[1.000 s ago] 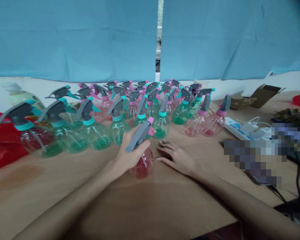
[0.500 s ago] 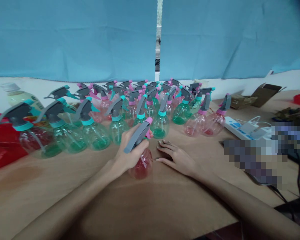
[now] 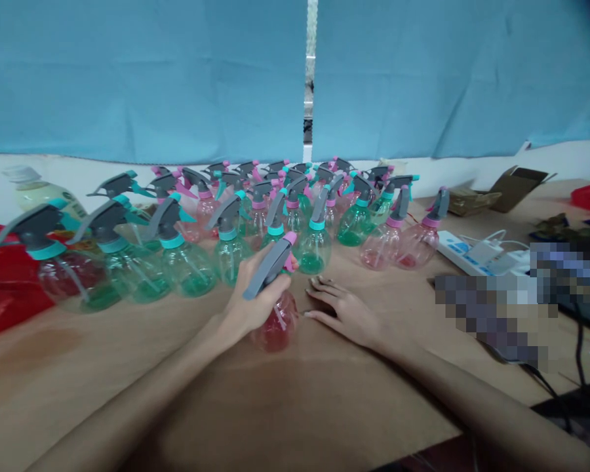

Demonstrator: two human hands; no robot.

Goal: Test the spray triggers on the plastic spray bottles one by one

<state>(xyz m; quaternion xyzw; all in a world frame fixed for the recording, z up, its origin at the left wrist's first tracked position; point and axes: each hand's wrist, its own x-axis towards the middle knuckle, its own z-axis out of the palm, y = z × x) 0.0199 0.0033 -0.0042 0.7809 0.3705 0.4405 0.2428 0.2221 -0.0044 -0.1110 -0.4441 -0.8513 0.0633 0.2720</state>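
My left hand [image 3: 248, 295] is wrapped round the neck of a pink spray bottle [image 3: 275, 324] with a grey trigger and pink nozzle, which stands on the brown table [image 3: 128, 367] in the middle of the view. Just to the right of the bottle, my right hand [image 3: 344, 309] lies flat on the table with its fingers stretched out, holding nothing. Behind both hands stand several green and pink spray bottles [image 3: 314, 246] in rows.
A red bag [image 3: 4, 288] lies at the left edge, beside a capped bottle of pale liquid [image 3: 39, 190]. At the right are a white power strip [image 3: 472, 252] with cables, an open cardboard box [image 3: 514, 183] and a blurred-out object. A blue curtain [image 3: 177, 78] hangs behind.
Both hands and the pink bottle have stayed almost in place; the view has shifted slightly.
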